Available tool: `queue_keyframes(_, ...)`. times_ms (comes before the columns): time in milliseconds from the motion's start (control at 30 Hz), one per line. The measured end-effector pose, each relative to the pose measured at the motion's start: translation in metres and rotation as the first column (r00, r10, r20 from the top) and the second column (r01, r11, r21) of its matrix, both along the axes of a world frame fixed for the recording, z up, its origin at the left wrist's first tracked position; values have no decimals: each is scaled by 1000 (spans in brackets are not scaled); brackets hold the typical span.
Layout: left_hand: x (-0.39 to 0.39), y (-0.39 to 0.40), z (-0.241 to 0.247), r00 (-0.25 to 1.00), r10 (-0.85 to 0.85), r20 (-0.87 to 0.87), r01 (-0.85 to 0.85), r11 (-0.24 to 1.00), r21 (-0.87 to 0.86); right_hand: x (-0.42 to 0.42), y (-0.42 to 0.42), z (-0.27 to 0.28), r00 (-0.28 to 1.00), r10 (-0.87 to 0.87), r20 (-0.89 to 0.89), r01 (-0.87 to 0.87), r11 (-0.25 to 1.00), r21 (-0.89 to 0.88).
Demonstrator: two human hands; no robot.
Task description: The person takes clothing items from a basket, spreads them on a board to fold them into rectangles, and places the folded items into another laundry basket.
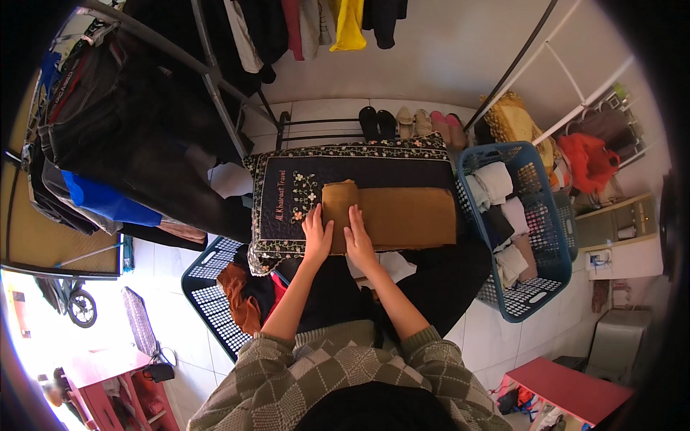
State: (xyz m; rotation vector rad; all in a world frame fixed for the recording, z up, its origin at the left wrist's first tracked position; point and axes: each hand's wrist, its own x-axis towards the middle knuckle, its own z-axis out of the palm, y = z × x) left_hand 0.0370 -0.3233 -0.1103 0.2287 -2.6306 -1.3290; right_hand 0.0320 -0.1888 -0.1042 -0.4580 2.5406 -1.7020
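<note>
A brown cloth (407, 218) lies in a long flat strip across a dark cushion with a floral embroidered border (277, 202), which rests over my lap. The cloth's left end is folded over into a thicker part. My left hand (319, 234) lies at the left edge of that folded part, fingers slightly apart and pointing away from me. Pressed flat on top of the fold, near its right side, is my right hand (358, 240). Neither hand grips the cloth.
On the right stands a blue plastic basket (563, 237) holding folded clothes. Another basket (207, 301) with loose clothes is at lower left. Dark trousers (145, 134) hang from a metal rack at left. Several pairs of shoes (412, 123) sit beyond the cushion.
</note>
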Motion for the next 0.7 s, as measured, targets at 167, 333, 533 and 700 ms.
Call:
queue_keyframes(167,1,-14,-3,996,69,-55,-62,990,129,2,-19,-4,1000,29,8,-29,999,-40)
queue_keyframes(333,2,-43,14,995,97,2,-97,990,107,6,-44,-3,995,95,28,-92,991,-101)
queue_keyframes(533,6,-28,38,995,101,-22,-102,994,-27,1,-31,-2,994,54,97,-46,995,-90)
queue_keyframes(700,10,19,71,985,-44,-169,25,993,-116,-1,22,15,911,-49,409,83,994,-66)
